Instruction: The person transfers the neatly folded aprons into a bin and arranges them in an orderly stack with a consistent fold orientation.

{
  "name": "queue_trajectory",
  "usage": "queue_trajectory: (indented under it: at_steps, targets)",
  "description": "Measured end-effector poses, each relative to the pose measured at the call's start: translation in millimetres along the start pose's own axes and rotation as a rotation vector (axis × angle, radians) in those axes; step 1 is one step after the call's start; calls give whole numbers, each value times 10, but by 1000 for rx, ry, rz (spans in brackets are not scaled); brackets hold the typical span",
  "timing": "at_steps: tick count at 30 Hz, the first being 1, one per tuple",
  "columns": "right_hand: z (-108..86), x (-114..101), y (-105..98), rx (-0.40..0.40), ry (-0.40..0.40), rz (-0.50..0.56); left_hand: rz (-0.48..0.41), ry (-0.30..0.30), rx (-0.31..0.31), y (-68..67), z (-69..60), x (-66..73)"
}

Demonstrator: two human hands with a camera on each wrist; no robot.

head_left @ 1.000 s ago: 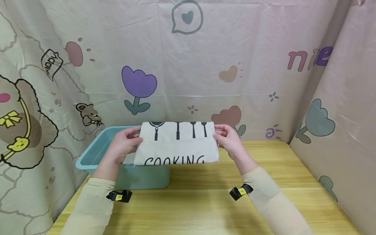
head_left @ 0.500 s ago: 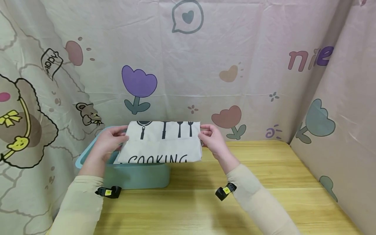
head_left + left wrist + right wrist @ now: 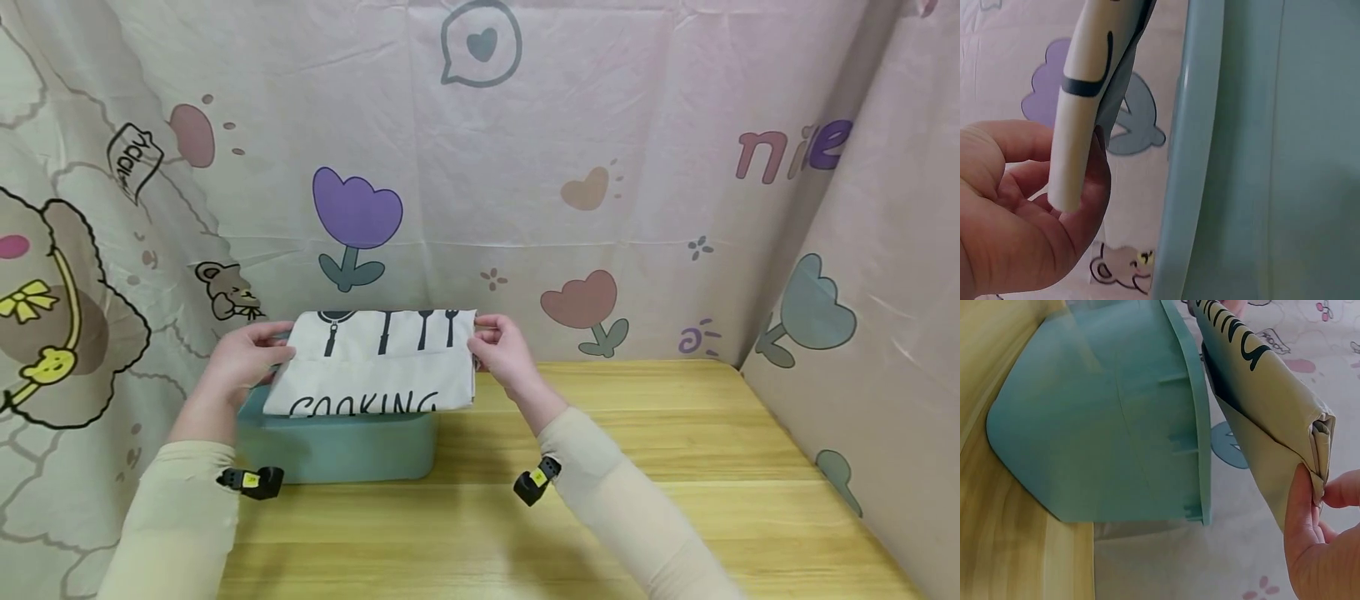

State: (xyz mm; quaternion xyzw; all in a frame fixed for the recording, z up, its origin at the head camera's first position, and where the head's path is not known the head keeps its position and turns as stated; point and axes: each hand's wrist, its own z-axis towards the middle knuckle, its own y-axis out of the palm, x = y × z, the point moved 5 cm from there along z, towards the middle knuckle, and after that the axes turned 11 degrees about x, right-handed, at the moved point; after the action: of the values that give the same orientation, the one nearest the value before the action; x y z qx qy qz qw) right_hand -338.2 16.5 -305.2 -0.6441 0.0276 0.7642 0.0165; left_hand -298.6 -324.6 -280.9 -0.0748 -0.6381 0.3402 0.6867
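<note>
A folded white cloth (image 3: 375, 379), printed in black with kitchen utensils and the word COOKING, is held level by its two ends. My left hand (image 3: 243, 362) pinches the left end between thumb and fingers. At the right end, my right hand (image 3: 504, 354) pinches the folded layers, which show edge-on in the right wrist view beside the fingers (image 3: 1300, 519). Below the cloth stands a blue-green plastic bin (image 3: 345, 450). Both wrist views show a gap between the cloth (image 3: 1075, 137) and the bin's rim (image 3: 1194, 137). The cloth hides most of the bin's opening from the head view.
The bin stands on the left part of a wooden table (image 3: 637, 475). A printed curtain (image 3: 480, 167) hangs behind the table and along both sides. Each sleeved wrist carries a small black camera (image 3: 258, 482).
Both hands have moved left together, carrying the folded cloth from partly beside the bin to above it. The bin has stayed in place.
</note>
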Motion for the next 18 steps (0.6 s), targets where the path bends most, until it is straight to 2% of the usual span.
queue_trajectory:
  at_steps: [7,18]
  targets:
    - [5,27,200,-7,8,-17,21,-11,5,-114,88,-134]
    - [26,41,423,2,14,-30,55,-51,46,-211,218,-276]
